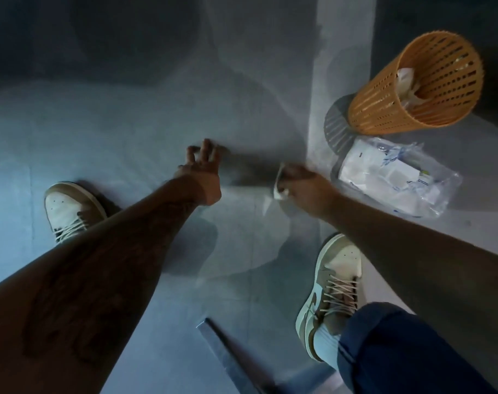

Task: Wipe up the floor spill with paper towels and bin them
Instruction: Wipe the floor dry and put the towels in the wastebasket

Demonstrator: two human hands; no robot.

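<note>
Paper towel [279, 182] — a crumpled white wad — is clamped in the right hand [304, 189], fingers curled tight around it, low over the grey tiled floor [128, 132]. Hand and wad are motion-blurred; cannot tell if the wad actually touches the tile. A dark smeared patch [247, 172] sits on the floor just left of the wad, between the two hands; could be wet spill or shadow, cannot tell which.

Left hand [203, 169] is empty, palm toward the floor, fingers spread apart and slightly bent, fingertips at or near the tile. Its forearm runs in from lower left.

Orange slotted bin [389, 109] stands upright at upper right on the paler strip of floor, well apart from the right hand. White crumpled paper [406, 78] is visible inside it, down near the bottom. Just in front of the bin, touching or nearly touching its base, lies a clear plastic pack [395, 177] with white sheets inside and blue print on the wrapper — near the right wrist, on its right side.

Two tan and cream sneakers are planted on the floor: left sneaker [68, 209] beside the left forearm, right sneaker [333, 291] below the right arm, pale sock above it. A blue-jeaned knee [406, 351] fills the lower right corner. A thin metal bar [227, 354] crosses the bottom centre, what it belongs to is unclear.
</note>
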